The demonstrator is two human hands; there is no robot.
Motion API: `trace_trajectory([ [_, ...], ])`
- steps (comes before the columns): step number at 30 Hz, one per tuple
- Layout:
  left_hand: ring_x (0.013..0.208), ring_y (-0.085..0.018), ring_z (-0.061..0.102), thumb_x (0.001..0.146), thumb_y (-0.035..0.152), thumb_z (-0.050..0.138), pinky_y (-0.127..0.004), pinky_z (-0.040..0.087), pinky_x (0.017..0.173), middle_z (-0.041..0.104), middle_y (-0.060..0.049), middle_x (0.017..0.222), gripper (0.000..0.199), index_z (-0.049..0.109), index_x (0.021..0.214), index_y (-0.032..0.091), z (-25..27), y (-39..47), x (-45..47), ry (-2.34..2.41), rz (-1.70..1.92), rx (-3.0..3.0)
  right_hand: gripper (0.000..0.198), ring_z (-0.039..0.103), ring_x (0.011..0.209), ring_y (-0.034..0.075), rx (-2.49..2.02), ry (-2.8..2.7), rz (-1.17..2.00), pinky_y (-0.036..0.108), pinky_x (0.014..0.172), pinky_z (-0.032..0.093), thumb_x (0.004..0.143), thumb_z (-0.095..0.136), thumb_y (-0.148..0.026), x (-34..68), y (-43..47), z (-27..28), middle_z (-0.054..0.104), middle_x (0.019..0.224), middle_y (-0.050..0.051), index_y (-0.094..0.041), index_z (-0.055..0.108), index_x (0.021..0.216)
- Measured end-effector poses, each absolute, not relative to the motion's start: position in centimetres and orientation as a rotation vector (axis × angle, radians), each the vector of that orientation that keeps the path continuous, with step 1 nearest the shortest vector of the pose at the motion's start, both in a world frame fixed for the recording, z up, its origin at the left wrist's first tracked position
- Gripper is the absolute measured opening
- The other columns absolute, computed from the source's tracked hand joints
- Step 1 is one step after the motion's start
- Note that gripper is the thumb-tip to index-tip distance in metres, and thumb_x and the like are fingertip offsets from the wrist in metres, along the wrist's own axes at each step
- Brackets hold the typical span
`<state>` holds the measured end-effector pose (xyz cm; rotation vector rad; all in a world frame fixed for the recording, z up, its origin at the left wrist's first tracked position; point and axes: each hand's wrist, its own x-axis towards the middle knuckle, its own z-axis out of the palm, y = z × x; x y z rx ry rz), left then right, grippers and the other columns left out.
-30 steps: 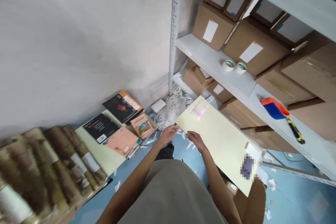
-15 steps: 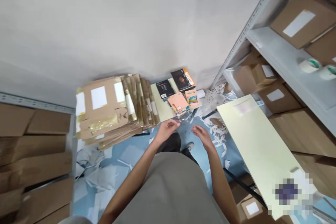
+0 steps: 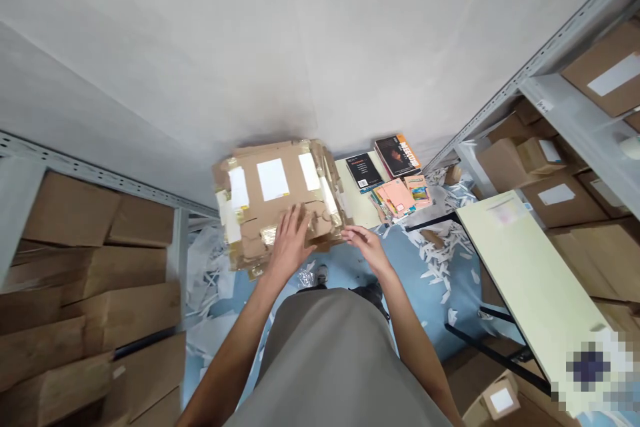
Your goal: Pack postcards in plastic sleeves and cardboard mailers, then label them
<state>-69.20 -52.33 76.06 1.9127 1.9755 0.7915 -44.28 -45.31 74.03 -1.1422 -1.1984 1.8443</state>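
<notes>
Shelving (image 3: 117,171) at both sides holds stacked brown boxes (image 3: 135,313). One pale tabletop (image 3: 356,205) bears piled flattened cartons (image 3: 256,215), then books (image 3: 397,197) to their right. Left hand (image 3: 290,243) lies fingers-spread on the cartons, unclenched; right hand (image 3: 367,247), half-curled, nears their edge, hold unclear.

Books (image 3: 397,196) on pale table (image 3: 359,208)

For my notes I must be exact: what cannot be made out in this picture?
All in head view:
Dark item on right table: pixelated over.
Cardboard under the left hand: hidden by that hand.
White object: cut off by right edge.
Any print on white label: too small.
</notes>
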Motion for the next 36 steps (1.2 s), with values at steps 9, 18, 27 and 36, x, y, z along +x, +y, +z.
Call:
trace_trajectory([
  [9,0.167,-0.037,0.037,0.105,0.038,0.065,-0.067,0.035,0.136,0.048,-0.011,0.175,0.067,0.047,0.170,0.031,73.2,-53.7,-75.2,1.761,0.911,2.077,0.055,0.080,0.093,0.027,-1.320,-1.053,1.690,0.043,0.089,0.065,0.085,0.079,-0.078,-51.5,-47.2,75.2,0.083,0.094,0.008,-0.023,0.078,0.090],
  [18,0.165,-0.036,0.042,0.107,0.043,0.065,-0.060,0.042,0.134,0.047,-0.013,0.176,0.076,0.036,0.175,0.029,77.8,-52.8,-73.2,1.745,1.090,1.855,0.044,0.077,0.104,0.026,-1.149,-0.965,1.641,0.039,0.091,0.066,0.084,0.085,-0.060,-58.2,-49.2,76.7,0.082,0.115,0.006,-0.027,0.073,0.112],
  [27,0.162,-0.034,0.046,0.104,0.049,0.071,-0.059,0.035,0.137,0.051,-0.010,0.173,0.068,0.052,0.166,0.030,88.0,-51.3,-78.1,1.938,1.411,1.674,0.050,0.075,0.124,0.032,-1.149,-0.801,1.529,0.044,0.100,0.064,0.086,0.076,-0.063,-52.3,-45.6,77.8,0.081,0.133,0.009,-0.027,0.073,0.121],
  [36,0.154,-0.036,0.056,0.102,0.057,0.069,-0.058,0.046,0.129,0.055,-0.016,0.169,0.068,0.056,0.161,0.026,86.0,-43.6,-69.3,1.541,1.120,1.652,0.060,0.071,0.135,0.036,-1.163,-0.535,1.308,0.050,0.113,0.059,0.082,0.085,-0.071,-35.4,-46.8,77.6,0.081,0.135,0.008,-0.025,0.079,0.121],
])
